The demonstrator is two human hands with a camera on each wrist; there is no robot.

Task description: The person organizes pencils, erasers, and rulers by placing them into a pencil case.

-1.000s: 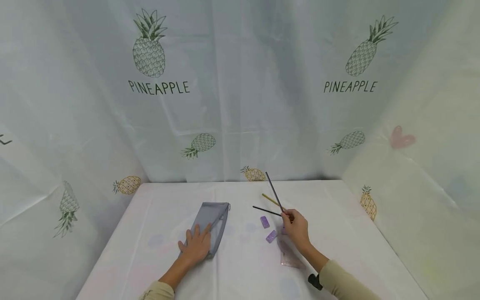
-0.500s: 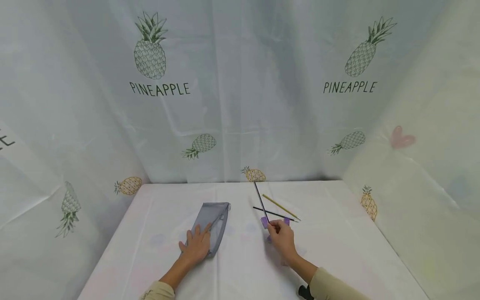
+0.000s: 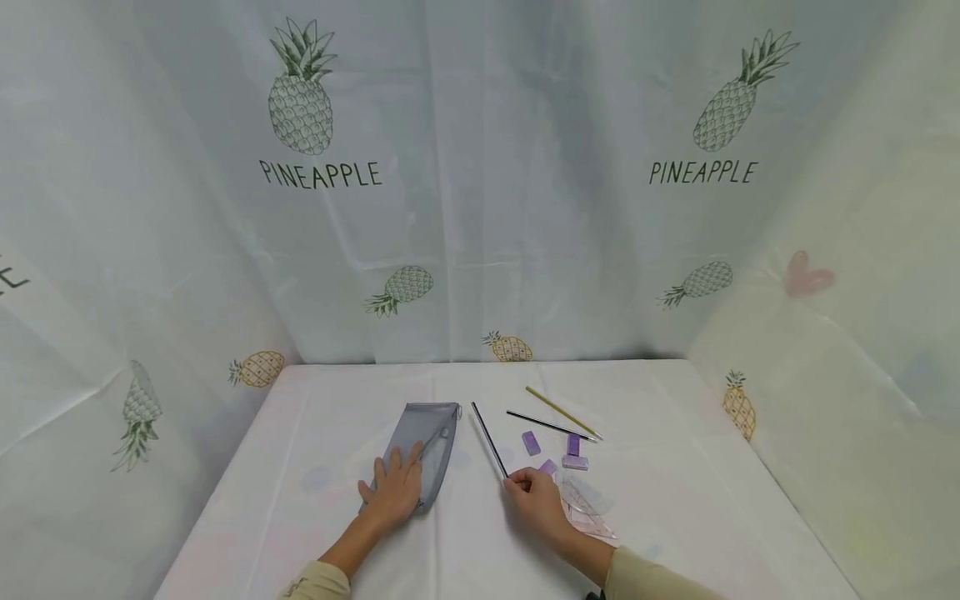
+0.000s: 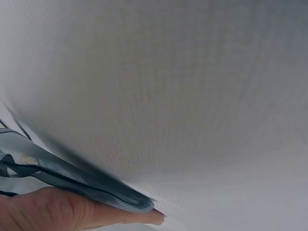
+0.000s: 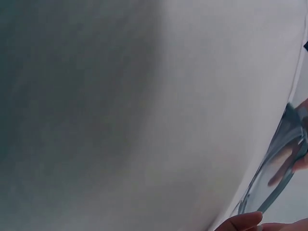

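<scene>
Left hand point(image 3: 393, 492) spread on the grey mesh pouch point(image 3: 432, 427), right hand point(image 3: 538, 502) pinching a black pencil point(image 3: 489, 439) beside the pouch
Farther right of the pouch on the desk point(image 3: 690, 492): pink set square point(image 3: 592, 525), clear protractor point(image 3: 588, 496), purple erasers point(image 3: 531, 442), second black pencil point(image 3: 546, 424), yellow pencil point(image 3: 561, 411)

The white-covered bench point(image 3: 660, 467). Left of centre lies a grey pouch point(image 3: 429, 419). At right, a yellow pencil point(image 3: 561, 411) and a black pencil point(image 3: 546, 425) lie aslant, their right-hand ends close together; nearer the front are four purple blocks point(image 3: 531, 443), a clear plastic piece point(image 3: 588, 497) and a pinkish transparent triangle point(image 3: 594, 525).
</scene>
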